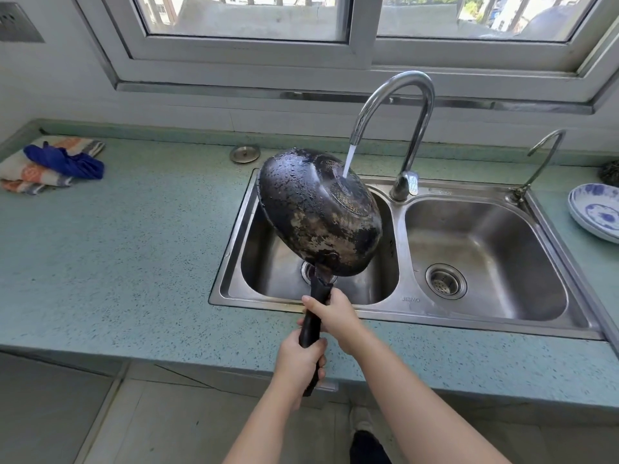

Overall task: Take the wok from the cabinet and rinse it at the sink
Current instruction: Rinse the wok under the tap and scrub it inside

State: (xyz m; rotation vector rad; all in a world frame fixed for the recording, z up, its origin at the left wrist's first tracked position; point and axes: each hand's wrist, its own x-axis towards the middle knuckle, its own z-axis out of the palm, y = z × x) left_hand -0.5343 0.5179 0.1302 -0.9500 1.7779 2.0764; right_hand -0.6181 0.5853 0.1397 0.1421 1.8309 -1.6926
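Note:
A black, worn wok is held upside down and tilted over the left basin of the steel double sink. Its wet underside faces me. Water runs from the curved tap onto the wok's base. My left hand grips the lower end of the black handle. My right hand grips the same handle higher up, closer to the wok.
A folded striped towel with a blue cloth lies on the green counter at the far left. A round metal lid sits behind the sink. Blue-and-white plates are stacked at the right, near a small second tap.

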